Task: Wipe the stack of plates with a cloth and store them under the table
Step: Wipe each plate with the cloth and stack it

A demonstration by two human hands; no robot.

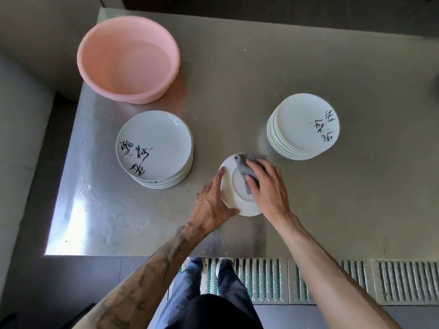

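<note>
A pink basin (128, 58) stands on the steel table (237, 67), with the left stack (154, 148) near it. The left hand (211, 205) pinches the rim of a single plate (231, 184). The right hand (268, 186), fingers spread, presses a grey cloth (244, 169) on it. The right stack (304, 127) waits beside. Which stack is already wiped I cannot tell, and storing seems not yet begun.

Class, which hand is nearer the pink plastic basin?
Left. The left hand, holding the white plate, lies below-right of the pink basin; the right hand, pressing the grey cloth, is farther right.
</note>
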